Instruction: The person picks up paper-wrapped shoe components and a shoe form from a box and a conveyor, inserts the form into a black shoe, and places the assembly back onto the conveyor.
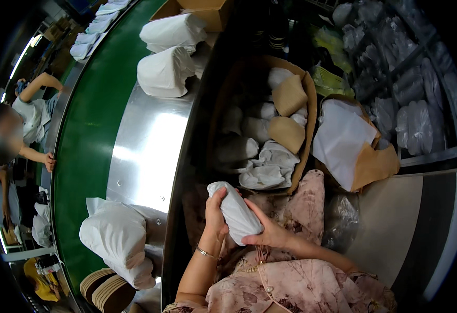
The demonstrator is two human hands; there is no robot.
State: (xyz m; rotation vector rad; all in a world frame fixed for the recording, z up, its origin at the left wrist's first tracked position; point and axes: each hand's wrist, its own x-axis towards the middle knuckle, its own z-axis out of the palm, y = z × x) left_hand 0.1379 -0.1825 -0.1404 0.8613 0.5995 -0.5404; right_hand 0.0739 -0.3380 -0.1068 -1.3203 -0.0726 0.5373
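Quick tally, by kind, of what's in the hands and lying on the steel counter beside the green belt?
White paper-wrapped bundle held in both hands: 1
White paper-wrapped bundles at the far end of the steel counter: 2
White paper-wrapped bundles at the near end: 2, overlapping, so uncertain
Total: 5

A crinkled white tissue-paper bundle (237, 211), matt and softly creased, sits between the left hand (216, 213) and right hand (270, 233). A thin shiny metal bracelet (205, 253) circles the left wrist. The pink floral cloth garment (291, 281) looks smooth and slightly silky. The brown cardboard box (307, 122) is matt. The brushed steel table surface (147, 151) gleams with glare, beside a smooth green conveyor belt (90, 135) with a dull sheen. Clear plastic bags (421, 125) look glossy and wrinkled.
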